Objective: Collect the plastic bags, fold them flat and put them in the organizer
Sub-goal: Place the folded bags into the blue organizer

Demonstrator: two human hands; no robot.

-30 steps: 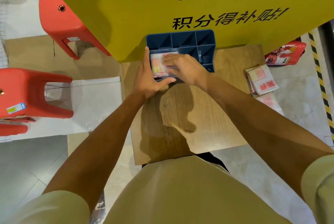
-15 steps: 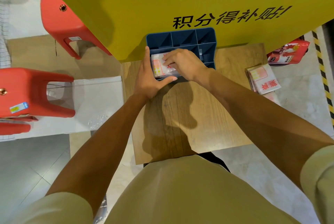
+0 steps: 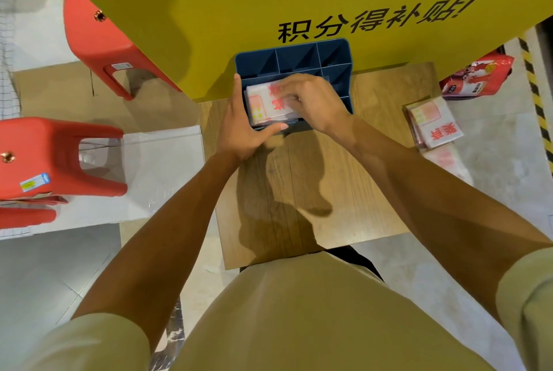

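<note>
One wooden table (image 3: pixel 314 191) is seen, with one blue organizer (image 3: pixel 294 56) at its far edge. Since a second ago the folded bag (image 3: pixel 270 101) has been pressed lower into the near-left compartment — so this bag is judged nearly stowed. The organizer's corner is braced by the left hand (image 3: pixel 239 128), fingers straight, thumb along the front wall; the bag is pushed down by the right hand (image 3: pixel 314 101) with curled fingers. One stack of folded bags (image 3: pixel 434 122) waits on the floor — its number cannot be told.
</note>
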